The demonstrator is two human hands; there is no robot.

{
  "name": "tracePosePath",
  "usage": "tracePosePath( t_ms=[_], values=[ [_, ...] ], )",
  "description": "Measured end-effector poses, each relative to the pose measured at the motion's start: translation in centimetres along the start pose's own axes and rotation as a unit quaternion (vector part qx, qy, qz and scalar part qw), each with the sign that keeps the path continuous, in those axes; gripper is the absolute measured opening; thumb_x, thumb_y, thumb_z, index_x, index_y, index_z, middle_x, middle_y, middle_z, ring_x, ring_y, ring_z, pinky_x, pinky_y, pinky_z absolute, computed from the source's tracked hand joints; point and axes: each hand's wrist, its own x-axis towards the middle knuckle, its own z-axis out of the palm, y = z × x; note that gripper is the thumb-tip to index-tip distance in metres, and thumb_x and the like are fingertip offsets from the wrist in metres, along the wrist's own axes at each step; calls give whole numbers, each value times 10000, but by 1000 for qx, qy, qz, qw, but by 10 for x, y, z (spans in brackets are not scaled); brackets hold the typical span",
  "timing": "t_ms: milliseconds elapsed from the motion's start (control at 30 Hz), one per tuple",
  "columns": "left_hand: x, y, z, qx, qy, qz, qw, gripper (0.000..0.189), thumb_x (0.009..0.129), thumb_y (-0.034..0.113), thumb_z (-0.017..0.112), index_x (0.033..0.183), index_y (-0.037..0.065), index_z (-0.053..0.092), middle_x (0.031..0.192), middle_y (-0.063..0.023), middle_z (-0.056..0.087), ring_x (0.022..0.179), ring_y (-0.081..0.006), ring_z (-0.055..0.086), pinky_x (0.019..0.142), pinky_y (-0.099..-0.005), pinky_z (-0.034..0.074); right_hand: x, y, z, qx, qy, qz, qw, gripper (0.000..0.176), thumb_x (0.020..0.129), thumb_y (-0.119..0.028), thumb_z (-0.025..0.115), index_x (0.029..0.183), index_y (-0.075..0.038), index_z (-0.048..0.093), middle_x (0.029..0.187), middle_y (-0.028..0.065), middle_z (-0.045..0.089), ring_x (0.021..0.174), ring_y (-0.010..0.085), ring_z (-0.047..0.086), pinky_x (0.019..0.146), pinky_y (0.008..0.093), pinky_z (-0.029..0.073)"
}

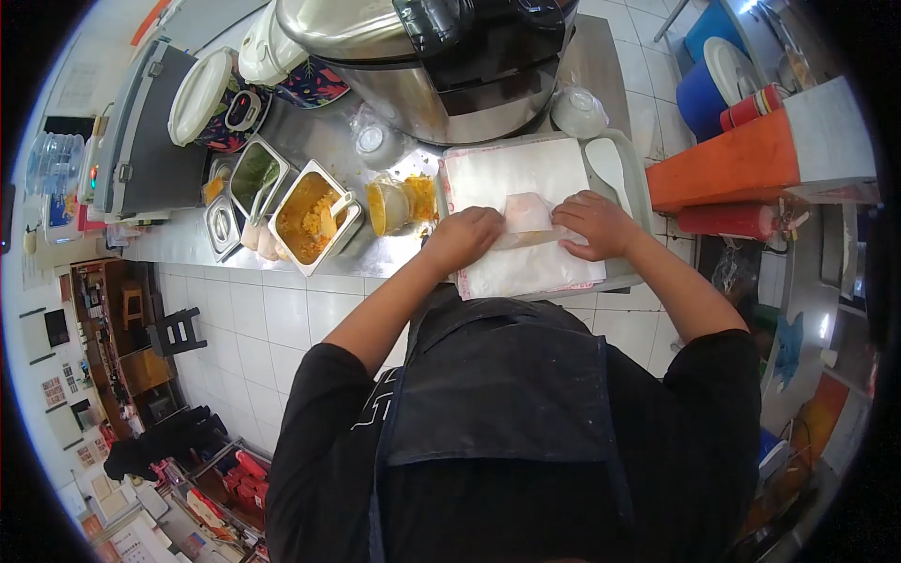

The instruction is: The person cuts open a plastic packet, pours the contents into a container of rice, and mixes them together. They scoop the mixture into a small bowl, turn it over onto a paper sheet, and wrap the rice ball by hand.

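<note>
A stack of white paper sheets lies on a pale tray. On the stack is a small paper-wrapped bundle, partly folded. My left hand presses on the bundle's left end, its fingers curled over the paper. At the right end my right hand holds the paper, fingers bent and thumb below. What the wrap contains is mostly hidden. A white oval utensil rests on the tray beyond my right hand.
Left of the tray are a tipped container with orange sauce, a steel pan of orange food and a pan of greens. A large steel cooker stands behind. An orange block is at right.
</note>
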Motion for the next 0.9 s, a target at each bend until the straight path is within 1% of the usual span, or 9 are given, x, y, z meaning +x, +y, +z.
tracePosePath(
  t_ms=[100,200,300,400,500,600,700,800,900],
  values=[
    [-6,10,-15,133,13,115,984,295,932,341,675,1017,59,678,1100,-41,691,1079,-267,646,902,-431,516,-10,9,10,-51,-10,-50,997,263,864,-126,712,1122,-81,689,1154,50,708,1112,254,636,999,396,482],
    [-1,15,-26,204,-11,135,970,329,895,367,696,1020,63,684,1145,-14,683,1109,-251,617,936,-417,479,-11,13,15,-78,-10,-64,995,261,851,-118,714,1108,-80,690,1164,54,716,1130,252,638,1011,402,477],
    [5,4,-20,181,-105,104,972,278,869,316,703,1012,78,697,1098,-31,699,1067,-250,629,922,-420,479,-8,14,15,-52,-27,-34,998,248,843,-112,710,1088,-80,686,1142,61,720,1115,262,640,1002,407,472],
    [13,-2,-13,71,-82,28,994,210,857,264,686,990,104,715,1031,-51,722,1071,-245,635,925,-430,478,-1,15,17,-2,-54,40,998,199,873,-112,697,1066,-70,677,1109,69,718,1087,278,641,984,417,467],
    [23,1,-19,15,-87,-62,994,164,848,242,666,939,124,735,971,-71,737,1063,-253,642,936,-456,473,5,12,19,133,0,176,975,180,917,-165,672,1087,-111,699,1021,95,712,1044,316,644,948,449,482],
    [32,4,-22,47,-142,-97,984,172,831,250,670,909,117,747,978,-78,744,1068,-260,646,945,-469,465,14,9,14,164,-9,244,956,201,927,-185,679,1121,-138,689,1018,102,711,1039,325,643,938,452,490],
    [37,14,-20,72,-135,-151,977,202,809,257,688,918,95,741,963,-79,744,1066,-279,661,966,-480,472,27,6,7,181,-64,359,913,228,873,-158,732,1088,-104,676,1051,89,712,1054,297,639,943,424,486],
    [44,20,-22,65,-145,-177,971,214,800,256,691,945,102,720,962,-81,744,1066,-284,657,981,-487,458,31,19,28,234,-43,453,859,274,835,-176,758,1086,-102,679,1047,107,696,1069,303,638,920,425,503],
    [43,19,-19,3,-94,-220,971,248,803,258,692,999,107,686,962,-74,737,1059,-288,651,983,-484,452,29,5,42,80,99,424,896,285,815,-182,763,1068,-100,662,1005,124,659,1023,321,640,879,437,514]
  ],
)
